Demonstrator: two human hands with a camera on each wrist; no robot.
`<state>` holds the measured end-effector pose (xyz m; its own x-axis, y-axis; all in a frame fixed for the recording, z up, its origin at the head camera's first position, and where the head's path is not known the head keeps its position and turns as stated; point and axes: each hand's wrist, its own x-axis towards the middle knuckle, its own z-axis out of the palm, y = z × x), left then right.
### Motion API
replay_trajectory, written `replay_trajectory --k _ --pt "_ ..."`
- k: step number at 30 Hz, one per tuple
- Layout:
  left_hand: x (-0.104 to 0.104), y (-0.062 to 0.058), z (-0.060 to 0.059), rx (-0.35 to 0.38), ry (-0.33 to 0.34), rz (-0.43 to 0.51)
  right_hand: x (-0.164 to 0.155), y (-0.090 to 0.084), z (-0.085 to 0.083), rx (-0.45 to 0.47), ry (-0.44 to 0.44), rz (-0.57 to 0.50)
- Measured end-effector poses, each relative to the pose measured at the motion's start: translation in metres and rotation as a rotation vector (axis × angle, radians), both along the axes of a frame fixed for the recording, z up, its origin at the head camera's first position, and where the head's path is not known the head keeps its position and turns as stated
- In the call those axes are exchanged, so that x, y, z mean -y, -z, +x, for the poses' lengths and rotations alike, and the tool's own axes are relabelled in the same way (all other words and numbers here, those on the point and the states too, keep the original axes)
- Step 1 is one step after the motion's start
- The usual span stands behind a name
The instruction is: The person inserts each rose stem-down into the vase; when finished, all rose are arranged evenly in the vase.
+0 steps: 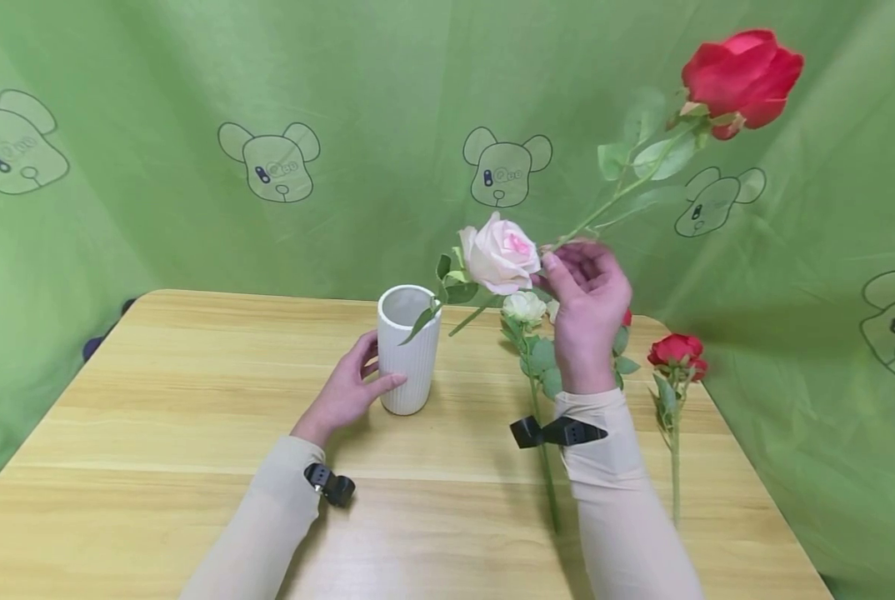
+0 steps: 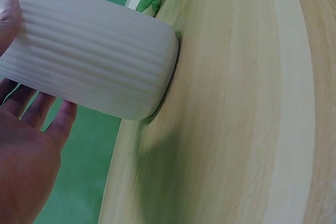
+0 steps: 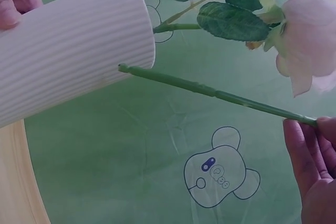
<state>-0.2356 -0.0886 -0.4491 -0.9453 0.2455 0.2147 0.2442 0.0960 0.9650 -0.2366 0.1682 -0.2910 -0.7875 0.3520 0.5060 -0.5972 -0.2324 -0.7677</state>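
Watching remotely, I log right hand [image 1: 592, 312] pinching red rose [image 1: 743, 79], two o'clock of vase [image 1: 410, 362] — left hand [image 1: 346, 392] fingers clasping it.

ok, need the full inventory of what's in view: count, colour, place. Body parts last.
table: 1, light wood, foreground
vase: 1, white, upright on table
pink rose: 1, pale pink, stem in vase
red rose: 1, red, held up in right hand
white flowers: at least 1, second bloom partly hidden, table
red flowers: 1 on table's right, another bloom mostly hidden behind right wrist
backdrop: 1, green, behind table
mouse-like prints: 5 in head view, dark outlines, backdrop
wrist cameras: 2, black, one per wrist
sleeves: 2, beige, forearms
left hand: 1, bare, gripping vase
right hand: 1, bare, pinching red rose's stem
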Motion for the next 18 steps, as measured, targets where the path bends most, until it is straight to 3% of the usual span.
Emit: replay_trajectory --k 18 --pt "0.0002 0.0016 -0.0011 -0.006 -0.001 0.007 0.0075 -0.0072 0.0020 -0.142 0.010 -0.191"
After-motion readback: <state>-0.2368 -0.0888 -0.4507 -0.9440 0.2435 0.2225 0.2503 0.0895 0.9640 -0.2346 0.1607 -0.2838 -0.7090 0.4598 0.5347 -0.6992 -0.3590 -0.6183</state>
